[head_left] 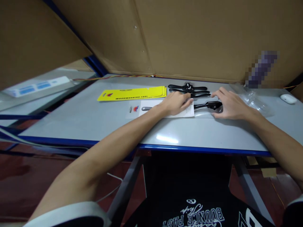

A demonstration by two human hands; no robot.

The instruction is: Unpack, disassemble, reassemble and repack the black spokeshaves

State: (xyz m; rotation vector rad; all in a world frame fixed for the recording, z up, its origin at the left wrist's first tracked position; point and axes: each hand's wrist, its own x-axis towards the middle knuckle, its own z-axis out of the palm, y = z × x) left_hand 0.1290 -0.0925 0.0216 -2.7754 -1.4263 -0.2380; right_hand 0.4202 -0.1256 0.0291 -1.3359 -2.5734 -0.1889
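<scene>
black tool lies on the grey surface, partly inside a clear sleeve over a white printed card. left hand rests flat and open on the card, fingertips beside the tool's handle. right hand lies open, fingers spread, touching the tool's head. more black tools lie just behind. yellow cards sit stacked to the left. clear bags and a white mouse lie to the right.
</scene>
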